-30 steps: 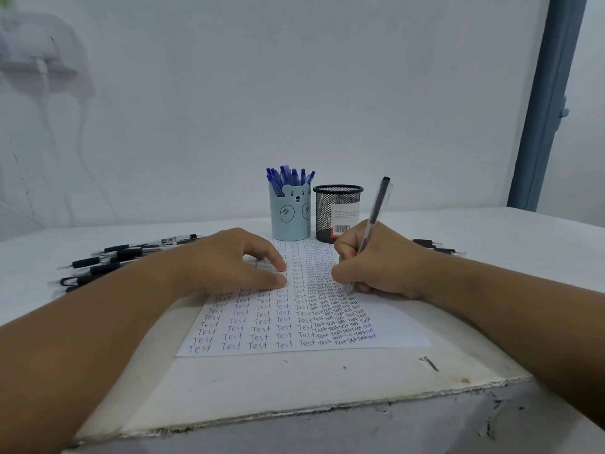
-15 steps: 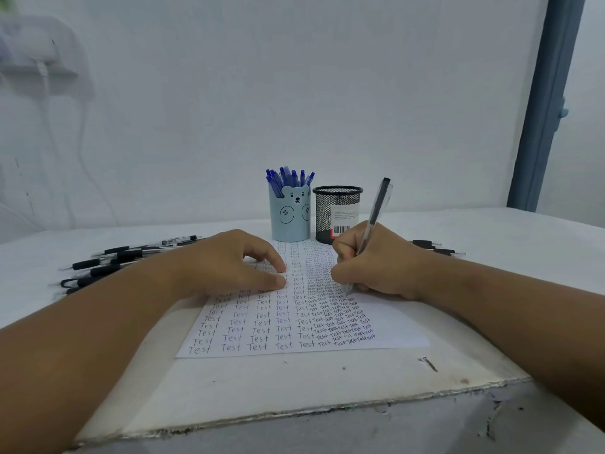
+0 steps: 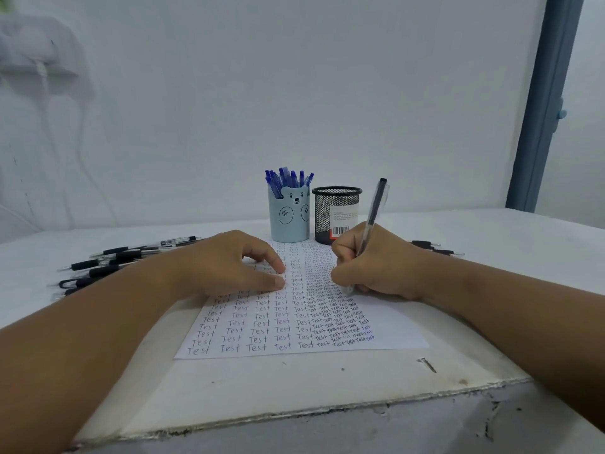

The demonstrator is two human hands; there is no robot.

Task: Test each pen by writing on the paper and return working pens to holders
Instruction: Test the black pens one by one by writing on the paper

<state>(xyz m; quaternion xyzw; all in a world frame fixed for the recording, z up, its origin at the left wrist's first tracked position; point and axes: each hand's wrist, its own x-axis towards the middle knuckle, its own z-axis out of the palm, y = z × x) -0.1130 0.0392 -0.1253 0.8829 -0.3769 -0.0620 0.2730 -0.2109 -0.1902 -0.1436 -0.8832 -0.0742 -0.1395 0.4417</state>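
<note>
One white sheet of paper [image 3: 294, 322] lies flat on the white table [image 3: 294, 388], whose near edge is chipped; rows of handwritten "Test" fill the sheet. The left hand [image 3: 229, 263] rests on the paper with loosely bent fingers pressing it down. The right hand [image 3: 376, 267] pinches one clear-barrelled pen [image 3: 371, 221], its tip on the paper. Black-gripped pens [image 3: 108, 263] lie heaped at the left, too overlapped to count; two more pens [image 3: 432, 249] show behind the right wrist. Farther back stand two cylindrical holders just beside each other: a pale-blue bear holder [image 3: 289, 214] full of blue pens [image 3: 288, 178], and a black mesh holder [image 3: 335, 213].
</note>
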